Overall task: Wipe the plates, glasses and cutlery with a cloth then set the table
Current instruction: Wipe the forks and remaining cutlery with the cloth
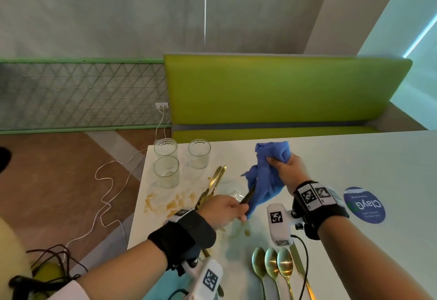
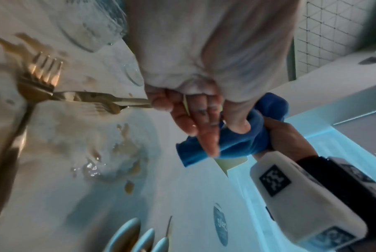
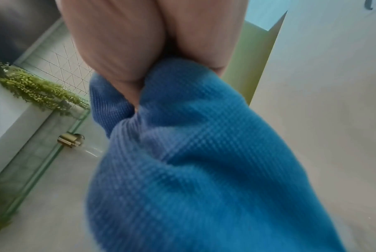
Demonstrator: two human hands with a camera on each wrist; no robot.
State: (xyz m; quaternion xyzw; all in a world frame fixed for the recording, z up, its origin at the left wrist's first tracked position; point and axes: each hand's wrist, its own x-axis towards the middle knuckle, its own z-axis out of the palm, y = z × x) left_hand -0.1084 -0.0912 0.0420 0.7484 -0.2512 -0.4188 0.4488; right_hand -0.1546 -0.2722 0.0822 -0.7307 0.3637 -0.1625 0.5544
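Note:
My right hand grips a bunched blue cloth above the white table. My left hand pinches a thin piece of cutlery. Its far end is hidden inside the cloth, so I cannot tell what kind it is. Gold forks lie just left of my left hand. Three gold spoons lie side by side near the front edge. Three empty clear glasses stand at the table's far left corner.
Yellow-brown smears mark a clear plate under the forks. A gold knife lies right of the spoons. A round blue sticker sits on the table at right. A green bench stands behind; a white cable trails on the floor.

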